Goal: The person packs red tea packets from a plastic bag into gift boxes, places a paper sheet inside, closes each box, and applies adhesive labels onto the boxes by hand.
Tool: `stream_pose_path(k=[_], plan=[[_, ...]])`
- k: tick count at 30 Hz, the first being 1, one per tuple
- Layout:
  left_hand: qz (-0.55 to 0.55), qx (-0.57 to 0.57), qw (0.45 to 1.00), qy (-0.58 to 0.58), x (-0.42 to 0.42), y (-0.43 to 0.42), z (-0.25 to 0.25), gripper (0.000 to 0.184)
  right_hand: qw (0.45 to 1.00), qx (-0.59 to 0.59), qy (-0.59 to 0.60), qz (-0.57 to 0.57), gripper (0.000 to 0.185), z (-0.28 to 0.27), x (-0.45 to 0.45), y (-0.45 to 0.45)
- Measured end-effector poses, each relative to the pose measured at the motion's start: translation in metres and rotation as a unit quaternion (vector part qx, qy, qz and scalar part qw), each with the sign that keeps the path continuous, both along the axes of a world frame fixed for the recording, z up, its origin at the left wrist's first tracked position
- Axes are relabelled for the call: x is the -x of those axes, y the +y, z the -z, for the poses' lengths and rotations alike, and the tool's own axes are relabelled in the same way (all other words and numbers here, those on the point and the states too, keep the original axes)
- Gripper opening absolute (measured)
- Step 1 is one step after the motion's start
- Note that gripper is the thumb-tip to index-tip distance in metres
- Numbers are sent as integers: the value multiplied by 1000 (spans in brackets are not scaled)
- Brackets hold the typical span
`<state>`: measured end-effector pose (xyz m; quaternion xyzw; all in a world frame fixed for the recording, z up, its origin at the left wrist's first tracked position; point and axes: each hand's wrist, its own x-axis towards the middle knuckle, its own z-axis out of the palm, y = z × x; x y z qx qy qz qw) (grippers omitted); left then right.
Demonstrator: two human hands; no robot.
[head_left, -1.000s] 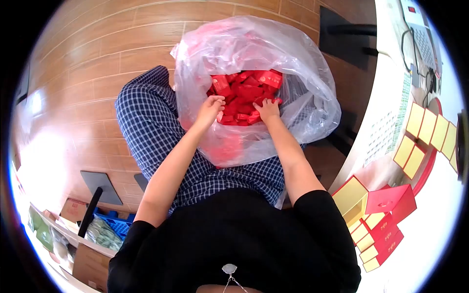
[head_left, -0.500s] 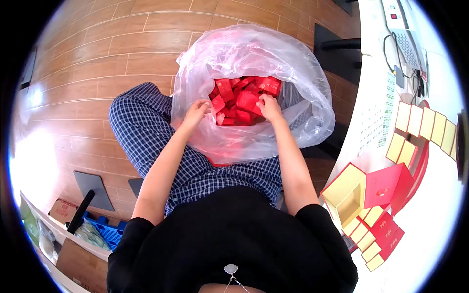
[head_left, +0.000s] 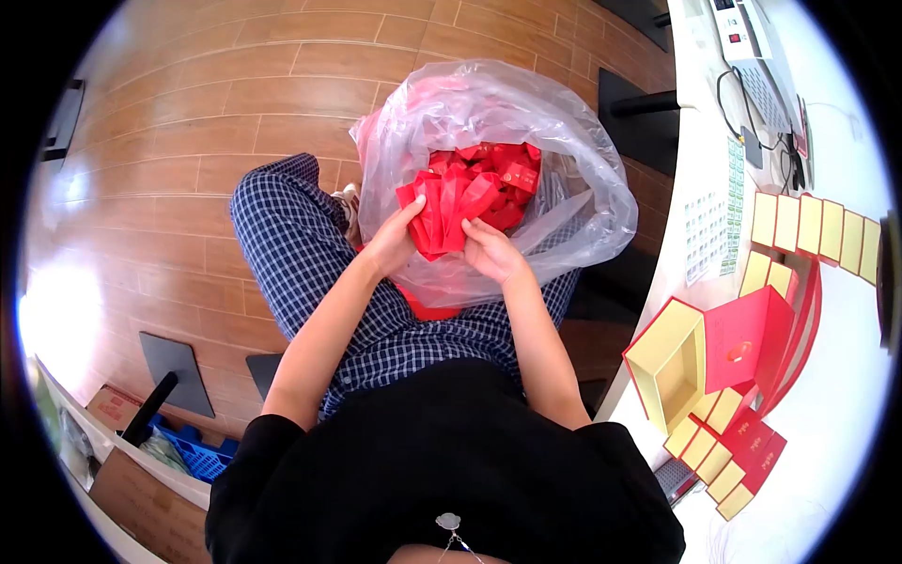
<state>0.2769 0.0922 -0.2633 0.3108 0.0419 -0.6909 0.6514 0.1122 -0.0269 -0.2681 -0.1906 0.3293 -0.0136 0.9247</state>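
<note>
A large clear plastic bag (head_left: 583, 160) stands open in front of my lap, with many small red packets (head_left: 517, 174) inside. Over its near side, several red packets (head_left: 449, 211) lie side by side in a bunch between my hands. My left hand (head_left: 396, 237) grips the bunch at its left edge, thumb on top. At the lower right of the same bunch, my right hand (head_left: 492, 252) holds it with thumb and fingers. The undersides of the packets and some fingertips are hidden.
On the white table (head_left: 700, 188) at right are an open red and yellow box (head_left: 672, 367), smaller boxes (head_left: 719, 461), a row of yellow pieces (head_left: 810, 226), sticker sheets (head_left: 709, 226) and a device (head_left: 759, 66). At lower left stand a blue crate (head_left: 199, 456) and cardboard (head_left: 150, 508).
Both hands have come together over the bag's near side and now hold a bunch of red packets. Half a second ago the left hand was apart and empty. The view has shifted slightly.
</note>
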Motion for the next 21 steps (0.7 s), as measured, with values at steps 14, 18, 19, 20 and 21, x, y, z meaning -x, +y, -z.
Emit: stream_pose_path(k=[14, 18, 19, 20, 21], plan=[[-111, 39, 990, 76, 0, 1, -12, 49, 986, -50, -115, 111, 46, -30, 15, 16], [-106, -10, 991, -87, 24, -4, -26, 52, 984, -15, -112, 137, 53, -44, -5, 39], [-113, -32, 988, -99, 30, -7, -32, 54, 987, -1, -92, 133, 52, -40, -7, 42], [-110, -32, 988, -100, 32, -9, -38, 54, 986, -2, -93, 135, 52, -34, -6, 46], [-136, -27, 985, -98, 32, -12, -44, 50, 986, -2, -80, 143, 51, -27, -4, 48]])
